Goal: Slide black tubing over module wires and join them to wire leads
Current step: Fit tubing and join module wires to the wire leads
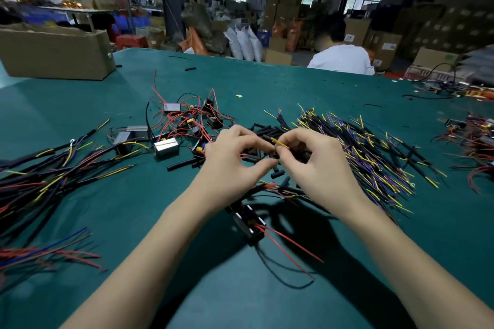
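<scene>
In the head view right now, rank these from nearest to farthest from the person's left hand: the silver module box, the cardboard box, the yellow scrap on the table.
From the left hand:
1. silver module box, just to its left on the table.
2. yellow scrap, farther back, slightly right.
3. cardboard box, far back at the table's left edge.

The table (267, 80) is covered in teal cloth. Black tubing pieces (270, 132) lie at its middle; right, leads (374, 157) run black, yellow and purple. Left, silver-grey modules (166, 147) trail red wires (187, 115). Far left stands a brown cardboard box (53, 53).
</scene>
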Motion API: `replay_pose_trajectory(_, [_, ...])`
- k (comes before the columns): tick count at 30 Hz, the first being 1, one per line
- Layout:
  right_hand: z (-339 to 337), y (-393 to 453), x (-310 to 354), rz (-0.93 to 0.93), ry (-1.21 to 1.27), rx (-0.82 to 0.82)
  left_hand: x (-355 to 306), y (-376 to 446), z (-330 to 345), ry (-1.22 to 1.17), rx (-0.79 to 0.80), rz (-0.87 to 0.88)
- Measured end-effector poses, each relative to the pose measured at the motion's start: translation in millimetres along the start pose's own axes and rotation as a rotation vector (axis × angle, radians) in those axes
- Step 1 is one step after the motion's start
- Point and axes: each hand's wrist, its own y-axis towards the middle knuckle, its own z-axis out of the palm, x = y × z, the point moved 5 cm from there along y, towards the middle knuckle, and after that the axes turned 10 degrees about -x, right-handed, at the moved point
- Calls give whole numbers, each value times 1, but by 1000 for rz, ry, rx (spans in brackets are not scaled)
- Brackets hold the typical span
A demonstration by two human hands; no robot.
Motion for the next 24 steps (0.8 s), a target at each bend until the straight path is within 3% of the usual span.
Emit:
replay_pose_trajectory(2, [0,1,-1,76,38,16,-7,-3,1,90,-84,137])
replay_pose_trajectory(9, [4,3,-11,304,99,94,-17,-11,0,223,-170,326])
replay_pose_trajectory(24, [8,-3,-14,535,331,182,-21,-12,-1,442,-182,514])
